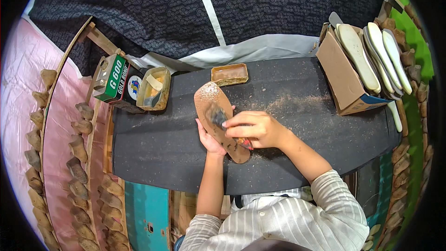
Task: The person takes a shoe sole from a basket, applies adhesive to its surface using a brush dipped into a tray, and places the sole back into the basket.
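Over the middle of the black-covered table, a brown shoe insole (pixel 210 96) is held at a slant, its far end glossy as if wet. My left hand (pixel 211 140) cradles it from beneath, fingers wrapped around its edges. Above its face, my right hand (pixel 258 129) is closed on a brush (pixel 215 115) with a dark head, smeared by motion, and a red-patterned handle end. The brush head appears to touch the insole, where several dark specks lie along the lower half.
A green and black metal can (pixel 114 81) stands at the table's left beside a yellowish tub (pixel 161 102) holding a pale flat piece. A shallow amber tray (pixel 230 74) sits at the back. Pale insoles fill a cardboard box (pixel 341 83) at right. Racks of shoe lasts (pixel 82 128) flank the table (pixel 162 158).
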Action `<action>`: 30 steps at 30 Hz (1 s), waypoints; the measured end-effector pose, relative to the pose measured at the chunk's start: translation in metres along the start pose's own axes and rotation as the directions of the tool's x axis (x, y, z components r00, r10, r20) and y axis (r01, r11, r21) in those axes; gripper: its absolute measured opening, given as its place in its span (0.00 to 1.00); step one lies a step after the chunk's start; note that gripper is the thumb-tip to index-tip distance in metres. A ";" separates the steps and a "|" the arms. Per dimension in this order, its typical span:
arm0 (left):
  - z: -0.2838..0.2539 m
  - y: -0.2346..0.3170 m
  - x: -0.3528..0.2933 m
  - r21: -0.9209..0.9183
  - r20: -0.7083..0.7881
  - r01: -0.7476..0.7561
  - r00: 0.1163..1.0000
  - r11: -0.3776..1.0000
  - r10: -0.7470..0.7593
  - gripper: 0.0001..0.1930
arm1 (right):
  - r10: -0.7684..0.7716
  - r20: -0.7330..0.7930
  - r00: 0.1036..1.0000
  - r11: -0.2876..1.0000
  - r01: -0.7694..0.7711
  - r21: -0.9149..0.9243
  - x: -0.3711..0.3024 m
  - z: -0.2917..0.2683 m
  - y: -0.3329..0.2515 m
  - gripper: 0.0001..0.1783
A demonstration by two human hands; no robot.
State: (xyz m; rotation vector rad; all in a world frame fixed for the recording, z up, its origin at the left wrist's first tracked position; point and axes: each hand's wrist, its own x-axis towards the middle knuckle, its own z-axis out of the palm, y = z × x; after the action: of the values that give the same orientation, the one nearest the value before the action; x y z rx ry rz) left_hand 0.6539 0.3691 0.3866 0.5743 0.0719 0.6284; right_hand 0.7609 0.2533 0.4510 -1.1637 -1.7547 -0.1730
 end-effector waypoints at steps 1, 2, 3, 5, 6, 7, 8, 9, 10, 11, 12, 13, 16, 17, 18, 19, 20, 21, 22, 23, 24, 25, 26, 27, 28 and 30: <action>-0.002 0.000 0.001 -0.018 -0.005 -0.009 1.000 1.000 0.009 0.33 | 0.026 0.041 0.999 0.998 -0.028 0.063 -0.001 -0.001 -0.003 0.15; -0.006 0.002 0.003 -0.019 -0.007 -0.010 1.000 1.000 0.010 0.33 | 0.026 0.042 0.999 0.997 -0.028 0.066 0.000 -0.003 -0.004 0.15; -0.008 0.004 0.004 -0.029 0.059 0.000 0.998 1.000 0.002 0.33 | 0.028 0.098 0.995 0.995 -0.037 0.091 0.000 -0.005 -0.005 0.15; -0.011 0.005 0.004 -0.038 0.124 0.008 0.992 0.999 -0.004 0.33 | 0.052 0.154 0.987 0.988 -0.073 0.135 0.004 -0.009 -0.010 0.16; -0.003 0.005 0.003 -0.033 0.013 0.015 1.000 0.999 -0.015 0.35 | 0.053 0.155 0.986 0.988 -0.074 0.135 0.004 -0.013 -0.010 0.16; 0.001 0.005 0.002 -0.029 -0.099 0.023 0.995 0.999 -0.025 0.37 | 0.112 0.143 0.983 0.971 -0.139 0.197 0.004 -0.019 -0.009 0.18; 0.000 0.004 0.002 -0.030 -0.100 0.022 0.995 0.999 -0.025 0.37 | 0.170 0.135 0.976 0.945 -0.201 0.258 0.005 -0.022 -0.007 0.20; 0.000 0.004 0.002 -0.056 -0.135 0.042 0.990 0.998 -0.049 0.38 | 0.190 0.021 0.982 0.953 -0.190 0.236 0.008 -0.025 -0.006 0.21; -0.001 0.004 0.002 -0.083 -0.169 0.060 0.983 0.995 -0.073 0.39 | 0.148 -0.113 0.982 0.987 -0.140 0.079 0.006 -0.027 0.002 0.23; -0.004 0.004 0.003 -0.083 -0.167 0.059 0.983 0.995 -0.072 0.39 | 0.149 -0.233 0.961 0.989 -0.140 0.054 0.008 -0.029 0.013 0.23; -0.011 0.004 0.004 -0.091 -0.083 0.065 0.994 0.994 -0.073 0.38 | 0.210 -0.323 0.923 0.977 -0.207 0.044 0.009 -0.028 0.025 0.24; -0.015 0.005 0.006 -0.098 0.005 0.075 0.997 0.992 -0.075 0.37 | 0.267 -0.410 0.872 0.962 -0.269 0.054 0.014 -0.026 0.035 0.23; -0.016 0.005 0.007 -0.107 0.059 0.074 0.996 0.992 -0.068 0.36 | 0.390 -0.386 0.836 0.902 -0.431 -0.022 0.013 -0.018 0.079 0.19; -0.015 0.005 0.007 -0.110 0.025 0.064 0.998 0.992 -0.062 0.36 | 0.387 -0.386 0.837 0.903 -0.428 -0.022 0.012 -0.013 0.089 0.19; -0.014 0.005 0.007 -0.110 0.024 0.061 0.998 0.992 -0.059 0.36 | 0.416 -0.352 0.839 0.890 -0.455 -0.034 0.011 -0.008 0.096 0.18; -0.013 0.006 0.006 -0.121 0.013 0.056 0.998 0.991 -0.055 0.36 | 0.444 -0.317 0.838 0.875 -0.482 -0.046 0.010 -0.004 0.103 0.18; -0.013 0.006 0.006 -0.133 0.001 0.051 0.999 0.990 -0.051 0.36 | 0.444 -0.315 0.839 0.876 -0.480 -0.046 0.008 -0.001 0.110 0.18; -0.014 0.007 0.006 -0.132 -0.002 0.045 0.999 0.990 -0.045 0.36 | 0.443 -0.299 0.845 0.874 -0.482 -0.066 0.008 0.003 0.115 0.19; -0.015 0.008 0.007 -0.135 0.010 0.036 0.999 0.990 -0.035 0.36 | 0.443 -0.284 0.850 0.871 -0.483 -0.088 0.006 0.006 0.119 0.19; -0.015 0.008 0.007 -0.137 0.023 0.028 0.999 0.990 -0.026 0.37 | 0.442 -0.280 0.852 0.873 -0.481 -0.086 0.004 0.009 0.124 0.19; -0.015 0.009 0.006 -0.137 0.021 0.024 1.000 0.990 -0.021 0.37 | 0.438 -0.287 0.852 0.869 -0.483 -0.108 0.003 0.011 0.126 0.19; -0.014 0.010 0.006 -0.152 0.017 0.021 1.000 0.988 -0.019 0.36 | 0.433 -0.294 0.852 0.865 -0.485 -0.131 0.002 0.013 0.129 0.19; -0.013 0.010 0.006 -0.167 0.014 0.019 1.000 0.986 -0.016 0.36 | 0.432 -0.292 0.853 0.866 -0.483 -0.130 -0.001 0.013 0.130 0.19; -0.014 0.011 0.006 -0.169 0.010 0.014 1.000 0.986 -0.012 0.36 | 0.402 -0.325 0.856 0.868 -0.470 -0.162 -0.003 0.014 0.127 0.18; -0.015 0.011 0.006 -0.179 0.034 0.014 0.999 0.984 -0.008 0.36 | 0.371 -0.357 0.857 0.868 -0.457 -0.194 -0.004 0.015 0.125 0.18; -0.016 0.010 0.006 -0.191 0.058 0.014 0.998 0.981 -0.003 0.36 | 0.411 -0.354 0.840 0.862 -0.484 -0.148 -0.004 0.015 0.122 0.18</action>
State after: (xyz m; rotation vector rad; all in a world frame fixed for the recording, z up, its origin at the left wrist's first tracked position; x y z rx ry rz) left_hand 0.6497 0.3876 0.3789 0.4051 -0.0400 0.6021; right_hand 0.8449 0.3241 0.3954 -1.5968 -1.1637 -0.2655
